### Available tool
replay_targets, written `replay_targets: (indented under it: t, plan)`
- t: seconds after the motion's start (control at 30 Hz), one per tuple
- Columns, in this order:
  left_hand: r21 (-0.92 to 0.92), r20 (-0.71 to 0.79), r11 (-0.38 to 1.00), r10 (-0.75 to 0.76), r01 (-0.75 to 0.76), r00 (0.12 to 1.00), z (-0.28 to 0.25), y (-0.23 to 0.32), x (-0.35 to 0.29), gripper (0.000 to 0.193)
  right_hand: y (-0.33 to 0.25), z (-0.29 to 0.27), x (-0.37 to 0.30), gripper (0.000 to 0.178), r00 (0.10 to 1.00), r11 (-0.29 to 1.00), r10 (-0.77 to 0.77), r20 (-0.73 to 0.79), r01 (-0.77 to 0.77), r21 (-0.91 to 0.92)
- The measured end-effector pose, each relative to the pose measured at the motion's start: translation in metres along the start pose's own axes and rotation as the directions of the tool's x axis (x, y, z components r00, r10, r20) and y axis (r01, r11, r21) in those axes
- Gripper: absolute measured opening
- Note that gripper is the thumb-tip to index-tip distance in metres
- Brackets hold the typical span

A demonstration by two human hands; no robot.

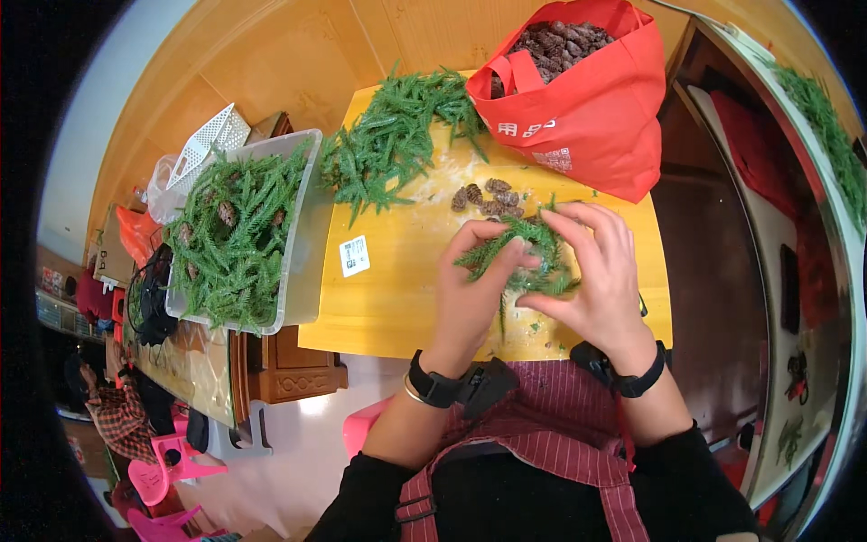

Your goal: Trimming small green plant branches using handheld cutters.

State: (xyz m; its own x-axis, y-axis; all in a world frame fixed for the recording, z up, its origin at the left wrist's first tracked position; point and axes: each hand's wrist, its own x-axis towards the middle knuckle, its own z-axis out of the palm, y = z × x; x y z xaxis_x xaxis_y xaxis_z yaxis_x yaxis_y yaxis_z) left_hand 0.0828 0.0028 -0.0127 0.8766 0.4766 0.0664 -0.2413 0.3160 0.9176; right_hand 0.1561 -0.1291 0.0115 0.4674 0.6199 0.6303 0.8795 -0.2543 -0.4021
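Note:
Both hands are curled around a green artificial pine sprig over the yellow table. My left hand pinches it on one side, thumb pressed against the needles. On the other side my right hand holds it with fingers arched and thumb underneath. Just beyond the hands lie several small brown pine cones. Farther back on the table sits a pile of loose green pine sprigs.
A red bag full of pine cones stands at the table's back right. A clear plastic bin of sprigs stands left. A white label card lies on the yellow tabletop. Pink chairs and a person are far left.

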Motion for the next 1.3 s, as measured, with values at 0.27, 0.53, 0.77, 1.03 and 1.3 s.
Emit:
replay_targets:
  t: [0.27, 0.53, 0.77, 1.03, 1.3]
  plan:
    - [-0.183, -0.015, 0.981, -0.066, 0.062, 0.998, 0.010, -0.009, -0.005, 0.013, 0.001, 0.008, -0.003, 0.079, 0.998, 0.998, 0.048, -0.032, -0.049, -0.029]
    - [-0.172, 0.051, 0.982, -0.073, 0.081, 0.996, 0.009, -0.007, -0.006, 0.021, 0.007, 0.008, -0.005, 0.078, 0.999, 0.999, 0.031, -0.040, -0.032, -0.027]
    - [-0.030, 0.080, 0.995, -0.088, 0.090, 0.993, 0.001, -0.003, 0.000, 0.025, 0.014, 0.003, -0.004, 0.071, 0.999, 0.999, 0.018, -0.046, -0.020, -0.035]
    - [-0.194, -0.013, 0.974, -0.125, 0.120, 0.992, 0.005, -0.009, 0.003, 0.024, 0.013, 0.000, -0.002, 0.072, 0.999, 0.999, -0.016, -0.046, 0.014, -0.029]
    - [-0.125, -0.017, 0.985, -0.121, 0.118, 0.993, 0.002, -0.004, 0.003, 0.025, 0.011, 0.002, -0.002, 0.080, 1.000, 1.000, -0.007, 0.002, 0.007, 0.027]
